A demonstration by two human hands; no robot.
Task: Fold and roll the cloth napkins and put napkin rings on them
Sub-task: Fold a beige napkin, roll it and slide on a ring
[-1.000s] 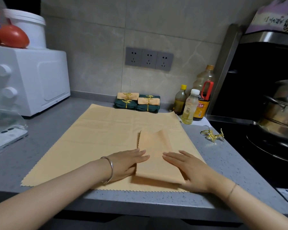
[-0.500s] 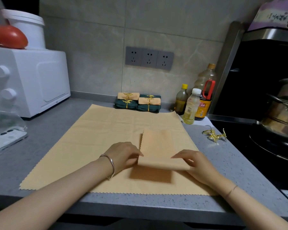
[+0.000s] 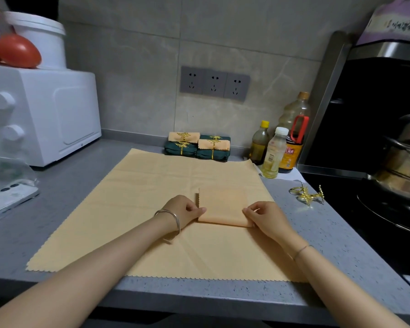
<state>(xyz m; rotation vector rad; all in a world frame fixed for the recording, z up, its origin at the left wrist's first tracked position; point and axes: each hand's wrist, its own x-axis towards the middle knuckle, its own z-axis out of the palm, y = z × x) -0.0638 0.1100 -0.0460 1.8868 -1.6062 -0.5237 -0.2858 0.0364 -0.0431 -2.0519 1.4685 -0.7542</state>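
Hands: left (image 3: 184, 210), right (image 3: 268, 218) pinch folded napkin (image 3: 223, 207) ends.

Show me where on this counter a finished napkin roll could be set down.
Bare grey counter lies between the white oven and the left edge of the spread cloth; another strip runs between that cloth and the cooktop, nearer than the gold rings. The back is crowded: ringed napkins and bottles. The left hand and right hand pinch the folded napkin.

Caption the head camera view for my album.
Left hand and right hand pinch a folded orange napkin on a spread cloth; ringed napkins behind, gold napkin rings beside.
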